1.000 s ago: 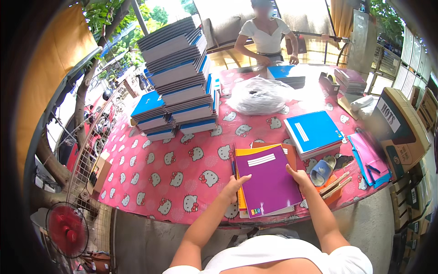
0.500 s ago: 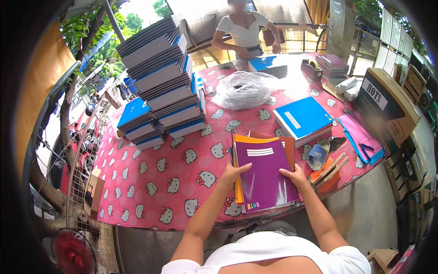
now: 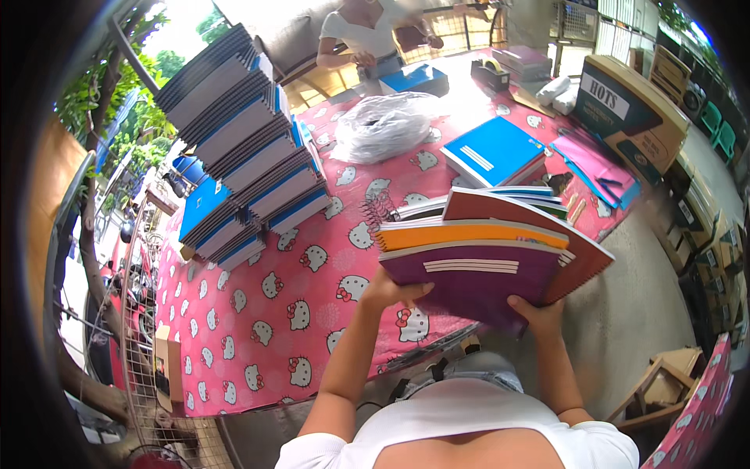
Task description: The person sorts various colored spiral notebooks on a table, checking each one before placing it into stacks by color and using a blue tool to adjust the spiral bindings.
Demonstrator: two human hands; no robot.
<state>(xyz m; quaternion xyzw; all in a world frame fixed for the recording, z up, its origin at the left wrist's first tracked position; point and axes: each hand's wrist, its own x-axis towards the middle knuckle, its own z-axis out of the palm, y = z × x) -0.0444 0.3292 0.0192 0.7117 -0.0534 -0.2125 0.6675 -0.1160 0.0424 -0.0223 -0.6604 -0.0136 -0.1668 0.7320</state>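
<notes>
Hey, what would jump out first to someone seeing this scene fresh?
Front and centre, a stack of notebooks, purple on top, is held off the table by the left hand and right hand. At the left, a tall leaning pile of notebooks stands on the pink cartoon-cat tablecloth.

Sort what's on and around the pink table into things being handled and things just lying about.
In hand: stack of spiral notebooks, purple on top; left hand; right hand.

Lying about: tall pile of blue-edged books; clear plastic bag; blue notebook; cardboard box.
</notes>
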